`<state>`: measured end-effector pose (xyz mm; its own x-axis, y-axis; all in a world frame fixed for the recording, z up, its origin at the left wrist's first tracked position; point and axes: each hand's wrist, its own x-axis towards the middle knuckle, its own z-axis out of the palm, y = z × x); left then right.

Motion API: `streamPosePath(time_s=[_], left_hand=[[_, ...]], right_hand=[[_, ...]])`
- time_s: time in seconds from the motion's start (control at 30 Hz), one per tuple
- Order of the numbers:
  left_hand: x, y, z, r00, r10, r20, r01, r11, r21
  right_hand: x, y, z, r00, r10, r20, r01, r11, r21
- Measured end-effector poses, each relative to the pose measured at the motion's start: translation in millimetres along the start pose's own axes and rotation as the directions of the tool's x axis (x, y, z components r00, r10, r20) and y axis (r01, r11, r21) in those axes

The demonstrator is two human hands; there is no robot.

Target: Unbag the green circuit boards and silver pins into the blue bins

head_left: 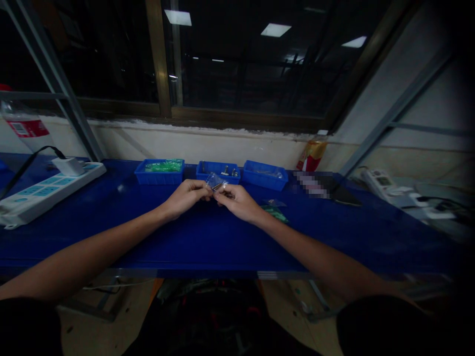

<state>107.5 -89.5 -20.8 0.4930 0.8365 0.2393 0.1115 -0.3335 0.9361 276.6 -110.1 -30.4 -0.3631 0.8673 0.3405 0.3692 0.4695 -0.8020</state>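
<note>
My left hand (186, 196) and my right hand (237, 200) meet above the blue table (156, 232), fingers pinched together. Between them they hold a small clear plastic bag (214, 181) with a small metal part at its lower edge. Just beyond the hands stand three blue trays: the left tray (159, 172) holds green bags, the middle tray (218, 171) holds metal bolts, the right tray (264, 174) holds clear bags. A few small green-tinted bags (275, 211) lie on the table by my right wrist.
A white power strip (44, 190) with a plugged charger lies at the left. A dark phone (343, 195) and a second power strip (401, 194) are at the right. A red-yellow packet (311, 155) leans on the wall under the window.
</note>
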Motion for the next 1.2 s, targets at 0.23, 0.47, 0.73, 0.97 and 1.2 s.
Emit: streamPosePath(time_s=[0.23,0.47,0.73,0.97,1.2], left_hand=[[3,-4,0.2,0.999,0.031,0.033,-0.035,0.988,0.151],[2,-6,-0.8,0.992,0.114,0.055,-0.122,0.977,0.174],[3,-8,-0.7,0.991,0.112,0.076,-0.126,0.968,0.216],[2,-6,-0.6,0.988,0.123,0.092,-0.141,0.964,0.225],[1,-12,2.8,0.993,0.054,0.101,-0.073,0.977,0.201]], right_hand=[[3,1,-5,0.992,-0.023,-0.123,0.024,1.000,0.005],[2,1,-5,0.990,-0.076,-0.118,0.064,0.993,-0.102],[1,1,-4,0.991,-0.059,-0.117,0.044,0.991,-0.128],[0,-1,-5,0.996,-0.063,-0.060,0.052,0.985,-0.167],[-1,0,-6,1.000,-0.031,0.004,0.031,0.964,-0.264]])
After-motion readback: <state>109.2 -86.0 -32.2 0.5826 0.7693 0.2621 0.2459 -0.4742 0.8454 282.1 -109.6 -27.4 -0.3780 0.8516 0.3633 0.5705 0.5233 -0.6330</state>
